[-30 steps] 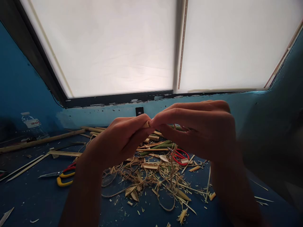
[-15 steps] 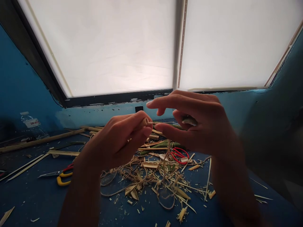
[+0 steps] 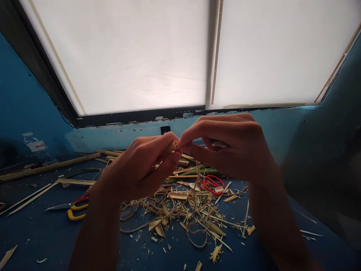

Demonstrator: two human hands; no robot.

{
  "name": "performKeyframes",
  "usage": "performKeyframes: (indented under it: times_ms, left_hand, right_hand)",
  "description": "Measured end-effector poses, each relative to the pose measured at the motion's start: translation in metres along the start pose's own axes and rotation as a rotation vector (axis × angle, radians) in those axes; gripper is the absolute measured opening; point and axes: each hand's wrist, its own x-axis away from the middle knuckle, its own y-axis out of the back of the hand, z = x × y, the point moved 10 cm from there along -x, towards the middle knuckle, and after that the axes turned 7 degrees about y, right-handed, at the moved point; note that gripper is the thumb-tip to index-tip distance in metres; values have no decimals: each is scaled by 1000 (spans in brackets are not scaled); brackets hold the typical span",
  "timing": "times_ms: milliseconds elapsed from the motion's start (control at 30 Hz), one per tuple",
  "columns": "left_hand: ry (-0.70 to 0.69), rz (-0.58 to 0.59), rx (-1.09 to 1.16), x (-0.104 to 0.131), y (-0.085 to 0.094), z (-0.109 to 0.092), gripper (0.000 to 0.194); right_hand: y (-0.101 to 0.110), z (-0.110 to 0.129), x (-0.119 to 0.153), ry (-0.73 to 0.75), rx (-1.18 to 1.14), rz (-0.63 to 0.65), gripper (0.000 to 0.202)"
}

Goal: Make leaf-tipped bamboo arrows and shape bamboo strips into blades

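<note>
My left hand [image 3: 143, 162] is closed round a short, pale bamboo tube [image 3: 172, 146], whose open end faces right. My right hand [image 3: 231, 145] pinches thumb and forefinger together right at that end. Jute twine [image 3: 196, 180] hangs below the right fingers and runs down to a tangle on the table. A small pale, shiny object [image 3: 220, 144] shows inside the curled right fingers; its kind is unclear. The pinched end of the twine is mostly hidden by the fingertips.
Bamboo shavings [image 3: 180, 195] litter the blue table [image 3: 141, 248]. Red-handled pliers or scissors [image 3: 213, 184] lie behind them. Yellow-and-red scissors [image 3: 76, 210] rest by my left forearm. Bamboo strips [image 3: 76, 181], a long stick [image 3: 50, 166] and a water bottle [image 3: 35, 146] are at the left.
My right thumb and forefinger, apart before, have closed together at the bamboo tube's end. The left hand has hardly moved and keeps the tube.
</note>
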Motion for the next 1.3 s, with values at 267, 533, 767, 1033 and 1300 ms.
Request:
performKeyframes:
  times_ms: [267,533,767,1033,1300]
  left_hand:
    - [3,12,54,1,-1,0,20]
    - [116,-35,147,3,2,15,12]
    - [177,-37,187,5,-2,20,30]
    - [85,18,198,2,-5,13,17]
    - [89,33,179,3,-3,8,24]
  right_hand:
    - [-5,-5,2,-26,-45,9,9]
    - [15,-23,8,-300,-327,-215,19]
    - [20,-36,8,-185,-472,-492,38]
    - [7,-41,11,-243,-653,-489,39]
    - [-7,-41,10,-206,-708,-314,28]
